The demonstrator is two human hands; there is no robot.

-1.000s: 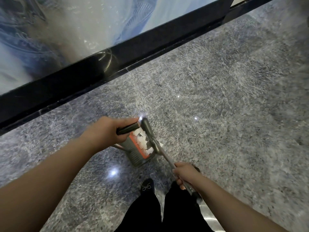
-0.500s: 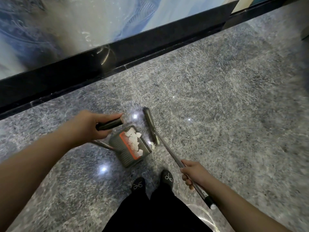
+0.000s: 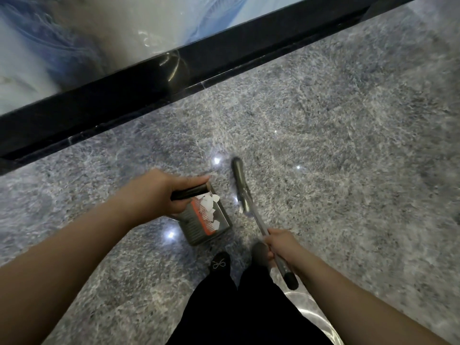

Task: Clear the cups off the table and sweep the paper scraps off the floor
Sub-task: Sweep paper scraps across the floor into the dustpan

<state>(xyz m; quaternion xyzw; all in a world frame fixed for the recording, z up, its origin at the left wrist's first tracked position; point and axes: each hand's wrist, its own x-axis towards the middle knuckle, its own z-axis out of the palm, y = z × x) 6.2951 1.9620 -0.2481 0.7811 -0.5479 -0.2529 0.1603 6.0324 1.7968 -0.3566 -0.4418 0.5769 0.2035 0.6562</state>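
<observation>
Both hands are busy and set apart: the right hand (image 3: pixel 282 246) is wrapped round the metal broom handle (image 3: pixel 261 229) near its black end cap, and the left hand (image 3: pixel 161 192) grips the dark dustpan handle (image 3: pixel 190 193) from above. Just ahead of the person's black shoes (image 3: pixel 220 263) the dustpan (image 3: pixel 207 220) holds a loose heap of white paper scraps (image 3: pixel 207 207) lying against its orange comb strip (image 3: pixel 202 220). Whether the pan rests on the floor (image 3: pixel 336 158) or hangs just above it cannot be told. Beside the pan, to its right, the broom head (image 3: pixel 239 180) is blurred, and one small scrap (image 3: pixel 241 209) appears to cling near it, outside the pan. Farther off runs a black skirting (image 3: pixel 124 105) below a pale wall; no cups or desk are in view. My judgement is that the sweeping is nearly finished. The risk lies in the light scraps: tilting the pan's mouth downward, or walking briskly, could spill them back out, and the stray piece by the broom could drop unnoticed.
</observation>
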